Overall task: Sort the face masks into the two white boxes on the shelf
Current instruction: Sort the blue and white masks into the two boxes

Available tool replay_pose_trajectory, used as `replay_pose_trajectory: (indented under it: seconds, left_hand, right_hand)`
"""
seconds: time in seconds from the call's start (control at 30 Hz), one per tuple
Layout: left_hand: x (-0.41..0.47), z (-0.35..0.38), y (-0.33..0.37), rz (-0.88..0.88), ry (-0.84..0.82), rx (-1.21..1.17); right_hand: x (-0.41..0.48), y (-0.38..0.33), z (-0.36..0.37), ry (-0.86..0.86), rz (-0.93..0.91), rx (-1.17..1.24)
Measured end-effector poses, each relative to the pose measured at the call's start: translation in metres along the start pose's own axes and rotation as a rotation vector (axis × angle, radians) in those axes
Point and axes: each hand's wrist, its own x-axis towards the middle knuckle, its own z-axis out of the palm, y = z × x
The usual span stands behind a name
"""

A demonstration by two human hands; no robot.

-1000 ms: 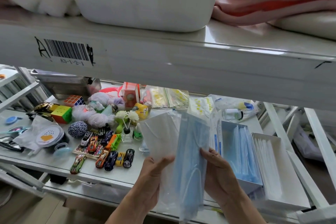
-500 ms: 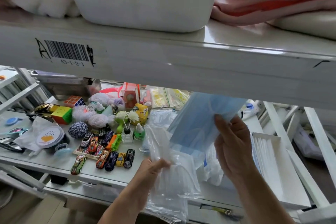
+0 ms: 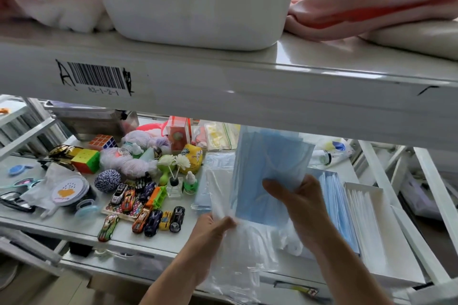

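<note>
My right hand (image 3: 301, 205): fingers curled round the blue masks (image 3: 267, 163), upright, just left of the two white boxes (image 3: 364, 186) on the shelf (image 3: 148, 238). Left hand (image 3: 210, 233): fingers pinching the clear bag (image 3: 238, 262) below them.

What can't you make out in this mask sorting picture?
Head view:
Blue mask box: near end hidden by the right-hand grip.
Held blue masks: top edge partly behind the upper shelf.
Plastic bag in the left-hand grip: contents unclear, crumpled film.
White mask box: count too fine.
</note>
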Motion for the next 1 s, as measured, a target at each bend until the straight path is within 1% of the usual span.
replay_pose_trajectory:
  seconds: [0.07,0.13,0.23,0.3,0.43,0.5,0.53,0.57,0.63,0.7,0.73,0.77,0.83,0.9,1.0]
  left_hand:
    - [0.003,-0.011,0.003,0.051,0.051,0.072]
    - [0.004,-0.020,0.009,0.090,0.088,0.123]
    - [0.003,-0.016,0.014,0.099,0.061,0.165]
    - [0.003,-0.009,0.013,0.086,0.013,0.155]
    - [0.002,-0.003,0.009,0.069,-0.031,0.122]
    - [0.003,-0.007,0.007,0.063,-0.035,0.106]
    - [0.003,-0.009,0.006,0.060,-0.033,0.091]
    - [0.002,-0.012,0.007,0.060,-0.025,0.079]
    - [-0.001,-0.017,0.008,0.066,-0.014,0.053]
    - [-0.004,-0.021,0.011,0.076,-0.004,0.047]
    - [-0.005,-0.022,0.012,0.076,0.004,0.049]
    - [-0.006,-0.022,0.013,0.077,0.008,0.050]
    - [-0.007,-0.022,0.014,0.072,0.013,0.052]
    - [-0.005,-0.022,0.015,0.072,-0.002,0.050]
    - [-0.003,-0.022,0.017,0.071,-0.030,0.058]
  right_hand:
    - [0.003,-0.020,-0.015,-0.042,0.009,-0.214]
    - [0.006,-0.035,-0.029,-0.105,-0.024,-0.526]
    - [0.011,-0.037,-0.023,-0.201,-0.103,-0.825]
    - [0.012,-0.026,-0.010,-0.257,-0.159,-0.948]
    - [0.010,-0.005,-0.004,-0.248,-0.151,-0.977]
    - [0.006,-0.004,-0.012,-0.234,-0.127,-0.944]
    - [0.006,-0.008,-0.020,-0.205,-0.102,-0.891]
    - [0.007,-0.013,-0.034,-0.144,-0.068,-0.834]
    - [0.014,-0.029,-0.073,0.055,-0.020,-0.786]
    - [0.021,-0.046,-0.114,0.228,0.027,-0.817]
    - [0.024,-0.052,-0.130,0.276,0.075,-0.860]
    - [0.027,-0.056,-0.138,0.288,0.131,-0.912]
    - [0.035,-0.054,-0.138,0.210,0.266,-1.007]
    - [0.048,-0.046,-0.125,0.128,0.365,-1.033]
    - [0.071,-0.024,-0.107,0.066,0.498,-1.062]
